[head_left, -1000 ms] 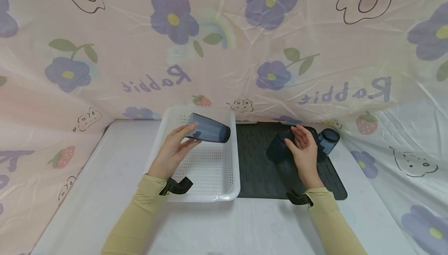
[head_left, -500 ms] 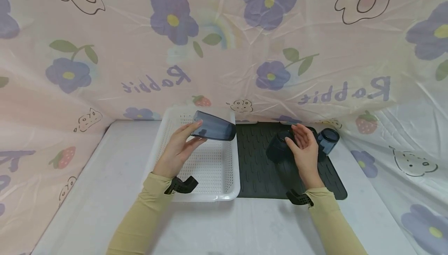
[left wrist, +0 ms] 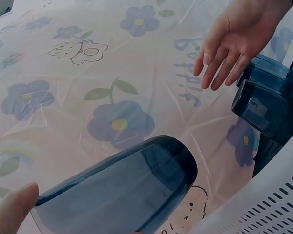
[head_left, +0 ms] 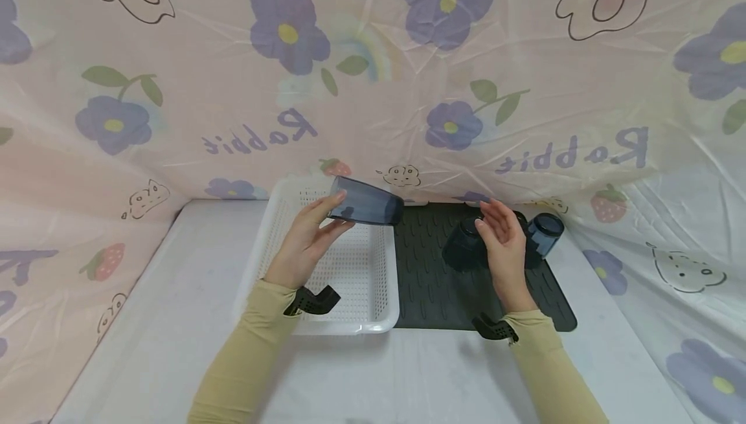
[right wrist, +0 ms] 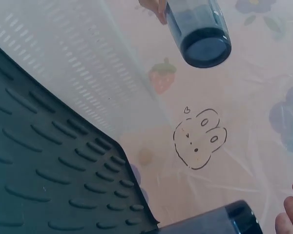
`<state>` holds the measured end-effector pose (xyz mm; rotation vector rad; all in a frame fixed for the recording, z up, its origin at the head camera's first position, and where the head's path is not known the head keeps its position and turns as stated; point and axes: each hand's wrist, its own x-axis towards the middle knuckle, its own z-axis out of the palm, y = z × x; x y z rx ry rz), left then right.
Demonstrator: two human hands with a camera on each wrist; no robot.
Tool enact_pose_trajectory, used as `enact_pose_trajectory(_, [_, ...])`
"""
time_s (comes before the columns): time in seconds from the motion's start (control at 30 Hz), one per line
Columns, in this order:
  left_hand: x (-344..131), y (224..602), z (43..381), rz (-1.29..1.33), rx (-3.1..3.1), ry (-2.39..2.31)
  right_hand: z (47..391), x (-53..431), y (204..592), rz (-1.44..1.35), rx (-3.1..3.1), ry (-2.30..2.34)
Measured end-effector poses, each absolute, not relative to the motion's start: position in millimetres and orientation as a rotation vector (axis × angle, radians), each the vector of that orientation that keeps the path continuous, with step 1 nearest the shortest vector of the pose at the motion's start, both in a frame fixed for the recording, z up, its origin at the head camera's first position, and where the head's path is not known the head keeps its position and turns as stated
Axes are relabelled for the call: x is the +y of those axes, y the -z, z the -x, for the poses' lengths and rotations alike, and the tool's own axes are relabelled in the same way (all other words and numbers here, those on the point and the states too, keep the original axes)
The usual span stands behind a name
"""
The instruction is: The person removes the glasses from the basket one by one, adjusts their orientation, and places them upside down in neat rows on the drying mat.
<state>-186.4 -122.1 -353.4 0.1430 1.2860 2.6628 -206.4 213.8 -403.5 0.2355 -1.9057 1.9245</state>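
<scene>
My left hand [head_left: 309,243] grips a translucent blue drinking cup [head_left: 370,202] near its rim, tilted on its side with the dark base toward the right. The cup is above the right wall of a white perforated basket [head_left: 361,329]. My right hand [head_left: 506,249] hovers by the upturned cups on a dark ribbed mat [head_left: 425,288], its fingers extended and holding nothing. One dark blue cup [head_left: 462,249] stands left of that hand, and another [head_left: 546,233] to its right. Part of what lies behind the right hand is hidden. The left wrist view shows the held cup [left wrist: 117,190] close up.
The basket and the mat lie side by side on a white-covered table [head_left: 431,372]. A pale curtain [head_left: 373,107] printed with flowers and rabbits rises directly behind them and along both sides.
My left hand has carried the cup to the right and slightly up, from over the basket toward the mat. My right hand has shifted slightly up and left; the standing cups stay put.
</scene>
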Motion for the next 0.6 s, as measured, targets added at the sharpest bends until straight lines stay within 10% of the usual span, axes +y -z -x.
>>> enact_pose_trajectory(0.6, [-100.4,351.2,189.3,-0.104,1.192,-2.726,207.4,197.0,403.1,-0.393,-1.826,-2.03])
